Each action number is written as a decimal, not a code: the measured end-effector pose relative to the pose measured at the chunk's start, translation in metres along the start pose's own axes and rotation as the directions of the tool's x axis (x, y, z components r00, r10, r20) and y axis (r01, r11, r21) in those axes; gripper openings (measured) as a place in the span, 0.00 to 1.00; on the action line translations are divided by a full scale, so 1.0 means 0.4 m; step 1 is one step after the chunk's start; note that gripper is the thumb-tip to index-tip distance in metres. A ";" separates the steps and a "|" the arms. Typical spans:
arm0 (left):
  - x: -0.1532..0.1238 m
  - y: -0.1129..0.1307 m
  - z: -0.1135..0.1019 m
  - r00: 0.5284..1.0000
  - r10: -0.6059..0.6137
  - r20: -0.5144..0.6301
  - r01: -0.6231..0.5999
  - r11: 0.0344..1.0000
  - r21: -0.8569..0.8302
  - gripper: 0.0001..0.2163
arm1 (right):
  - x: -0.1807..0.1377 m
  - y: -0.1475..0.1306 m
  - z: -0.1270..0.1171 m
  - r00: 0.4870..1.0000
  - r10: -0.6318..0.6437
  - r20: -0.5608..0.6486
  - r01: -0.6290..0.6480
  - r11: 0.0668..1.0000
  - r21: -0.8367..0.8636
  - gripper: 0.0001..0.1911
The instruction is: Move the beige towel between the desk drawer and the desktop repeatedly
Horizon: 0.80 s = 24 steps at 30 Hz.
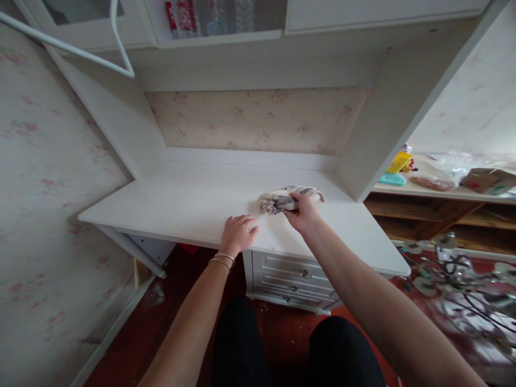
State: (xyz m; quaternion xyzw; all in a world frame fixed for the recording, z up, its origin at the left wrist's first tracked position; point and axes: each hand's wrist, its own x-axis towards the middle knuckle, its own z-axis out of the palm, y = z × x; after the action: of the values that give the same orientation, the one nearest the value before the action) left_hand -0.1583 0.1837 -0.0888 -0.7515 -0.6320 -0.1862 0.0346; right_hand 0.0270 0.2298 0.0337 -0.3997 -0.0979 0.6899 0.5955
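Observation:
A rolled cream cloth [272,203] with dark grey patterning lies on the white desktop [197,188], right of centre. My right hand [302,212] grips it from the near side, thumb over the top, with some fingers hidden beneath the fabric. My left hand [238,235] rests at the front edge of the desk, palm down with fingers stretched out and holding nothing. Two thin bangles [222,260] circle the left wrist. The cloth's roll end points toward the left hand, apart from it.
Overhead, an open shelf [220,37] of the hutch holds packaged items. White drawers [290,277] stand below the desk. At right, a wooden shelf unit [423,189] carries bags and a box, with a chandelier-like fixture [455,274] before it. A white bent rod [80,47] hangs upper left.

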 end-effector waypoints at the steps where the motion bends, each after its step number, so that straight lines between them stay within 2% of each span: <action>1: 0.002 -0.001 0.001 1.000 0.000 -0.011 0.000 1.000 -0.004 0.16 | 0.022 0.013 0.026 0.999 -0.022 0.023 0.021 1.000 0.023 0.12; 4: 0.006 -0.004 0.001 1.000 0.000 -0.024 -0.001 1.000 -0.016 0.15 | 0.075 0.061 0.076 0.981 -0.184 0.064 0.175 0.977 0.125 0.13; 6: 0.009 -0.003 -0.002 1.000 -0.005 -0.017 0.005 1.000 -0.016 0.15 | 0.102 0.103 0.076 0.972 -0.229 0.045 0.226 0.972 0.066 0.13; 7: 0.010 -0.003 -0.003 1.000 -0.009 -0.010 0.009 1.000 -0.012 0.15 | 0.113 0.125 0.065 0.979 -0.198 0.038 0.198 0.980 -0.012 0.12; 9: 0.011 -0.001 -0.006 1.000 -0.021 0.004 0.021 1.000 0.004 0.15 | 0.128 0.163 0.028 0.998 -0.046 0.035 0.052 0.976 -0.211 0.12; 12: 0.011 0.001 -0.008 1.000 -0.028 0.004 0.028 0.999 0.014 0.15 | 0.133 0.180 -0.047 0.993 0.110 0.044 -0.088 0.931 -0.354 0.11; 15: 0.011 0.003 -0.010 1.000 -0.022 -0.003 0.022 1.000 0.008 0.15 | 0.120 0.139 -0.125 0.983 0.178 0.053 -0.138 0.891 -0.432 0.08; 18: 0.013 0.004 -0.012 1.000 -0.012 -0.005 0.012 1.000 0.018 0.14 | 0.104 0.053 -0.213 0.967 0.235 0.095 -0.138 0.803 -0.580 0.05; 19: 0.014 0.005 -0.013 1.000 -0.011 -0.010 0.011 1.000 0.020 0.14 | 0.102 0.017 -0.249 0.963 0.233 0.137 -0.073 0.711 -0.699 0.03; 20: 0.016 0.005 -0.013 1.000 -0.010 -0.016 0.011 1.000 0.019 0.14 | 0.102 -0.023 -0.288 0.963 0.214 0.164 0.010 0.581 -0.814 0.01; 22: 0.020 0.004 -0.011 0.999 -0.025 -0.029 0.025 1.000 0.003 0.14 | 0.108 -0.114 -0.380 0.980 0.039 0.197 0.173 0.331 -0.928 0.04; 24: 0.026 0.000 -0.009 0.997 -0.061 -0.038 0.060 0.998 -0.037 0.13 | 0.118 -0.209 -0.483 0.966 -0.127 0.223 0.230 0.047 -0.972 0.08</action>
State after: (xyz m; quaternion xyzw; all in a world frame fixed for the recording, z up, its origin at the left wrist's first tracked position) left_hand -0.1576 0.1924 -0.0822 -0.7288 -0.6501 -0.2133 0.0277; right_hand 0.2197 0.2291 -0.0634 -0.6549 -0.6113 0.3735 0.2408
